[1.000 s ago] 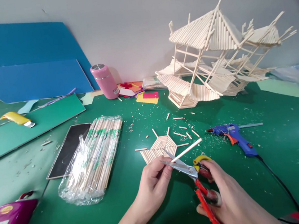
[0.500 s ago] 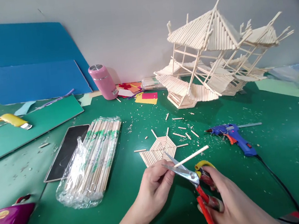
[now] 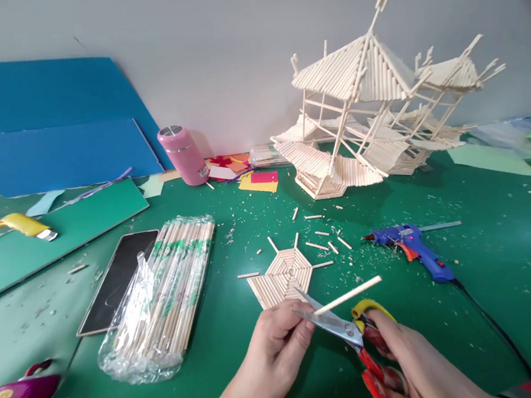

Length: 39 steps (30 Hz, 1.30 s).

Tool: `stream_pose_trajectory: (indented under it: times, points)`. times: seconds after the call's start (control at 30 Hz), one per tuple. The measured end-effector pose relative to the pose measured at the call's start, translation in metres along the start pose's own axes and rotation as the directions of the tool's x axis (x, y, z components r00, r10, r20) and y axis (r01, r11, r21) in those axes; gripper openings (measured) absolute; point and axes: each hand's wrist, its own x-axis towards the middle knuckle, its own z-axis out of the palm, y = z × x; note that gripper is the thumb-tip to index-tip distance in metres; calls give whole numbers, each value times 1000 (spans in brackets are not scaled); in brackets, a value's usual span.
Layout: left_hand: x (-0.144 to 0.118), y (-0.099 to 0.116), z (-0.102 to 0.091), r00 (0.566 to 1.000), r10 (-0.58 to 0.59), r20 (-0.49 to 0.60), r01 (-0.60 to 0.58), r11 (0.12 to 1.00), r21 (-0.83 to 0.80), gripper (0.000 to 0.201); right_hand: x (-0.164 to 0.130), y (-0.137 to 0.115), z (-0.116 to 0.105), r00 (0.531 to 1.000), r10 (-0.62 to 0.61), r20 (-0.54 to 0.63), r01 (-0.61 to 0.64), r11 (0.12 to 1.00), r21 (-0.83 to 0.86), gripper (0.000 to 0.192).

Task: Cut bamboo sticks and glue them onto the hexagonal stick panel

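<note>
Between the thumb and fingers of my left hand (image 3: 281,345) is the near end of a thin wooden stick (image 3: 349,294), its free end pointing up to the right. My right hand (image 3: 405,356) grips red-and-yellow-handled scissors (image 3: 334,325), whose parted blades lie across the stick beside my left fingertips. Just beyond my left hand, a flat web-shaped panel of glued sticks (image 3: 287,268) rests on the table, with short sticks jutting from its far and side edges. Its near edge is partly covered by my left hand.
A blue glue gun (image 3: 409,244) lies right, its cord running forward. Left are a bag of sticks (image 3: 179,287), a dark phone-like slab (image 3: 115,282) and a yellow cutter (image 3: 24,225). A stick-built pavilion model (image 3: 356,110) and pink flask (image 3: 183,157) stand behind; offcuts (image 3: 317,245) are scattered mid-table.
The view has tilted slightly, so most things sit a little lower in the picture. Both hands keep their grips, and the scissor blades still straddle the stick.
</note>
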Motion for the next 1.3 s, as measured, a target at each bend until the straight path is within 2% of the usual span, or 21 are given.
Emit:
stream_pose_trajectory:
  times: [0.1,0.17,0.27,0.37,0.43,0.5,0.6,0.7,0.83,0.93,1.03,1.1,1.2,1.3]
  points:
    - [0,1,-1,998,-65,20,66,990,-123,23,-2,-2,1,999,27,-18,-26,997,75,55]
    - [1,0,-2,990,-132,49,140,961,-239,25,-3,-10,-2,995,101,1,-100,989,111,56]
    - [2,-3,-4,961,-220,167,270,876,-400,26,-3,-20,-9,974,215,78,-223,968,118,59]
    - [1,-7,-5,914,-271,301,392,778,-491,28,-3,-20,-10,974,217,71,-221,973,64,58]
    - [-1,-11,-4,892,-298,339,440,743,-504,28,-3,-16,-7,976,213,37,-214,977,20,53]
    - [-2,-13,-1,894,-311,321,440,738,-511,29,-1,-13,-6,974,226,30,-226,974,-10,48]
    - [0,-15,5,922,-328,206,386,746,-543,28,2,-14,-9,970,234,71,-234,972,-19,46]
    - [2,-16,8,935,-334,123,344,762,-549,24,4,-21,-16,963,231,139,-242,968,70,48]
    - [0,-16,6,927,-324,188,372,736,-565,28,3,-27,-20,943,238,233,-287,935,206,49]
    - [-2,-16,5,899,-352,259,433,641,-634,28,-1,-28,-20,942,242,231,-286,941,182,51]
    - [-2,-16,8,885,-359,295,458,568,-684,28,-2,-26,-20,913,288,289,-355,909,216,50]
    - [0,-16,11,898,-366,243,427,594,-682,27,-2,-24,-21,894,320,312,-399,887,233,50]
    - [1,-16,14,920,-378,106,356,690,-629,22,0,-23,-22,900,323,292,-391,894,218,53]
    - [0,-15,14,926,-362,102,338,681,-650,23,2,-25,-22,899,291,328,-378,893,243,44]
